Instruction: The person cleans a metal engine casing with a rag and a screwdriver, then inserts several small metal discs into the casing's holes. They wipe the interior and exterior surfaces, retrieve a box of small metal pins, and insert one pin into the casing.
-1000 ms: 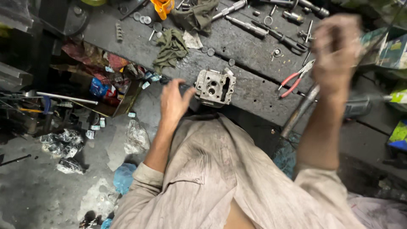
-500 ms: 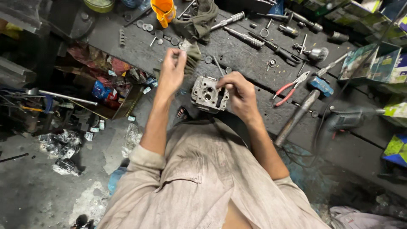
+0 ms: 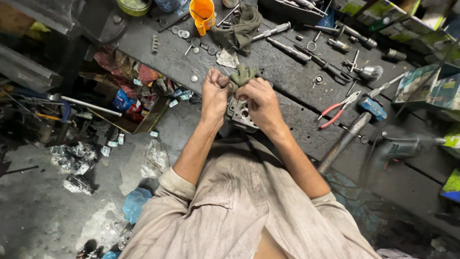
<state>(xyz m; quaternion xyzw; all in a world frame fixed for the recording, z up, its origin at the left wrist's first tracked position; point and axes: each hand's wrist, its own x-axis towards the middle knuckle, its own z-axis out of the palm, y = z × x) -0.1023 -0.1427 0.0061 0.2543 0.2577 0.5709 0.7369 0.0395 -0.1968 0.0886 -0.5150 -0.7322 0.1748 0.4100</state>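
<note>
A grey metal engine part with round bores sits at the near edge of the dark workbench. Both of my hands are above it, close together. My left hand and my right hand both grip a small olive-green rag bunched between them, just over the part. The hands cover most of the part's top.
On the bench lie red-handled pliers, a hammer, sockets, washers, a wire brush, another rag and an orange cup. Coloured boxes stand at the right. A power drill lies near the right edge. Scraps and plastic litter the floor at left.
My right hand came in from the far right to the engine part. My left hand picked up the green rag, and now both hands hold it over the part.
</note>
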